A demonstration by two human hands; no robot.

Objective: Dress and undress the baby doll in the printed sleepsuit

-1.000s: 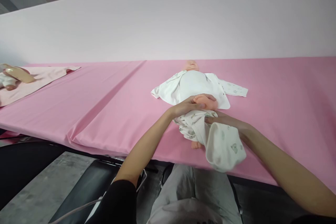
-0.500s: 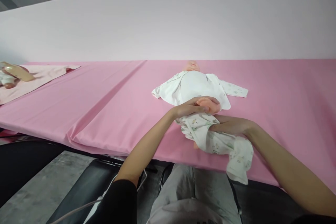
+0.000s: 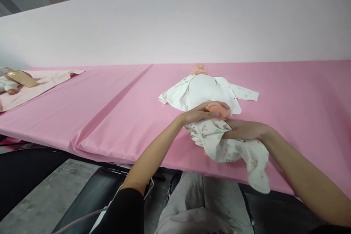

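A baby doll point(image 3: 201, 69) lies on its back on the pink-covered table, dressed in a white long-sleeved baby top point(image 3: 205, 89). My left hand point(image 3: 199, 113) is closed around the doll's foot point(image 3: 218, 110), with the thumb across it. Below the foot, white baby trousers point(image 3: 216, 150) with a small print are bunched around the leg, one part hanging over the table edge. My right hand point(image 3: 242, 129) grips the trousers just under the foot, and its fingertips are hidden in the cloth.
To the far left, a second doll point(image 3: 11, 87) and a tan object point(image 3: 24, 78) rest on a light pink cloth point(image 3: 52, 80). A pale partition point(image 3: 175, 22) stands along the table's back edge. Black chairs point(image 3: 90, 197) are at the front.
The loose trouser part has swung right and slightly down as my right hand shifted slightly right. My left hand keeps its hold on the foot.
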